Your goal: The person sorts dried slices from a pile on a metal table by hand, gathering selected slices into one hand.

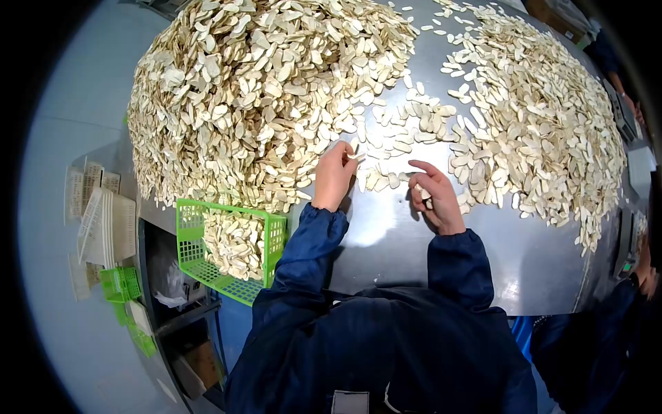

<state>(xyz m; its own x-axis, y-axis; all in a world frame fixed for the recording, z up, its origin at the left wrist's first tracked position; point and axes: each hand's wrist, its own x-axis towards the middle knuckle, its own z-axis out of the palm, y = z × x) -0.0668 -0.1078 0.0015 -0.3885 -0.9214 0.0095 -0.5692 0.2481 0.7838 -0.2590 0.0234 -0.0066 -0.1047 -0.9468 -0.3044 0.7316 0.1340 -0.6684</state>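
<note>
My left hand [334, 176] is at the right edge of a big heap of pale dried slices [248, 90]. Its thumb and fingers pinch around a slice [353, 153]. To the right, my right hand [438, 200] has its index finger stretched out, while its other fingers curl around a few slices [423, 196] that show at the palm. Between and beyond both hands, loose slices [400, 134] lie scattered on the metal table [379, 259]. Beside my left forearm, a green plastic basket [276, 241] holds more slices.
A second wide pile of slices [538, 124] covers the table's right side. White baskets [114, 224] and small green baskets [121, 284] stand on the floor at left. Shelving with a cardboard box [203, 362] is below the table. Another person's hand [647, 279] shows at far right.
</note>
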